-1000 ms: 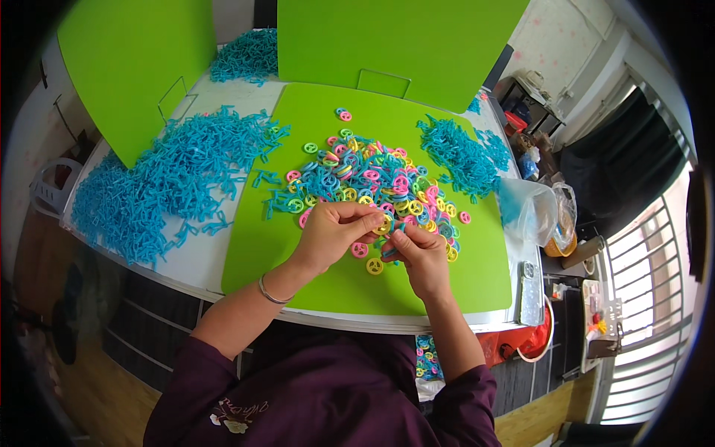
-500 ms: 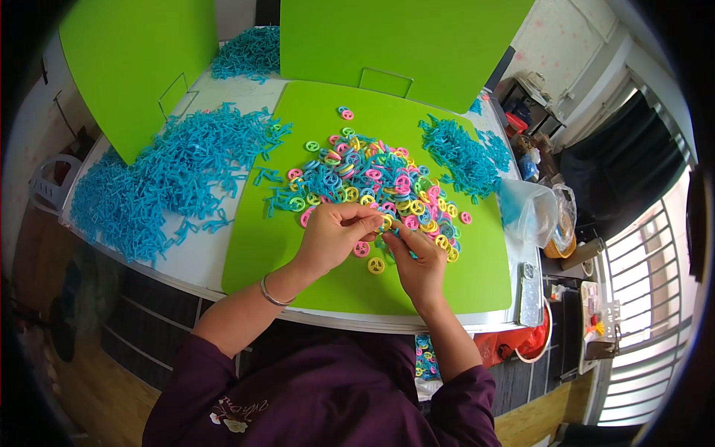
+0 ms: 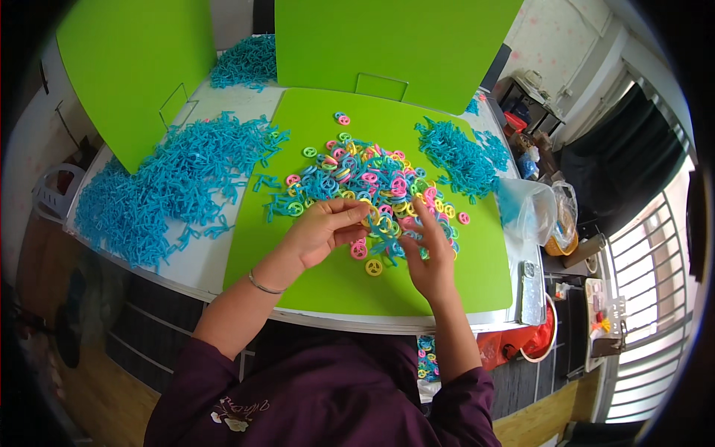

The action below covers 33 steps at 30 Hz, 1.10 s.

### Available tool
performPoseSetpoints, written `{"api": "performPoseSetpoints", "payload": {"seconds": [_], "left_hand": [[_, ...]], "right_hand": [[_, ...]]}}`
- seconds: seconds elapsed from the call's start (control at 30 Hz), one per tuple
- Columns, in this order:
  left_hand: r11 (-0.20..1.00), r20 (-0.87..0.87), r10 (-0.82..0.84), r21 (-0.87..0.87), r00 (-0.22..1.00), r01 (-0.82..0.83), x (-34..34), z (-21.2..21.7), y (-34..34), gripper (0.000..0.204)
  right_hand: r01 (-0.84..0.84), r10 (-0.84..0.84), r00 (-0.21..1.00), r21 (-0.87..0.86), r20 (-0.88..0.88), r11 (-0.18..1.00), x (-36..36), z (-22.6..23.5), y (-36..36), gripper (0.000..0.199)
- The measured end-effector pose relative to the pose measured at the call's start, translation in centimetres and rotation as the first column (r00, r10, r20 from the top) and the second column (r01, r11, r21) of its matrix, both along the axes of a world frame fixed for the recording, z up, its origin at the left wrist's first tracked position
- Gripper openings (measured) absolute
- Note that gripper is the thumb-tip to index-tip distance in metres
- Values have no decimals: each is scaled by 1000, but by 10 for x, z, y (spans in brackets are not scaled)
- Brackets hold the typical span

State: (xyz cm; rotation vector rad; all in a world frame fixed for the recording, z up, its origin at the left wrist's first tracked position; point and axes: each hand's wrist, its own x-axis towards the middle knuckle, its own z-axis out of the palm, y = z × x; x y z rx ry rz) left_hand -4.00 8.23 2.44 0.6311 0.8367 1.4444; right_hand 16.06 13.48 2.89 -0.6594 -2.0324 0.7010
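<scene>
My left hand (image 3: pixel 325 229) is closed in a pinch over the near edge of a mixed heap, with a small yellow wheel (image 3: pixel 372 217) at its thumb and fingertips. Just beyond those fingertips is a blue plastic piece (image 3: pixel 386 244); whether it is joined to the wheel I cannot tell. My right hand (image 3: pixel 432 261) is open beside it, fingers and thumb spread apart. The heap (image 3: pixel 370 170) mixes pink, yellow, green and blue spoked wheels with blue pieces. A loose yellow wheel (image 3: pixel 373 267) lies on the green mat (image 3: pixel 320 287) between my wrists.
Large piles of blue plastic pieces lie left (image 3: pixel 179 179) and right (image 3: pixel 454 156) of the heap. Upright green boards (image 3: pixel 398 45) stand behind. A phone (image 3: pixel 530 290) lies at the table's right corner, near a clear plastic bag (image 3: pixel 527 212).
My right hand has come away from the left and its fingers have spread. My left hand has shifted slightly left, still pinching at the yellow wheel.
</scene>
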Motion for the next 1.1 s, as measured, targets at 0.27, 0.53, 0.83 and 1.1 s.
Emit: {"api": "performPoseSetpoints", "payload": {"seconds": [0.27,0.53,0.83,1.1], "left_hand": [[997,-775,73,74,628,-24,4,-3,3,20],[931,-920,359,365,-157,-11,-1,-27,10,40],[961,-945,275,265,177,-83,-14,-30,16,32],[953,-853,303,271,424,-136,-7,-23,14,17]], "right_hand": [[-263,266,952,43,-153,964,12,7,7,16],[-245,73,939,-503,-337,829,14,2,15,23],[-227,70,966,-684,-250,693,12,-6,15,15],[-306,99,944,-725,-315,617,-3,-11,14,11]]}}
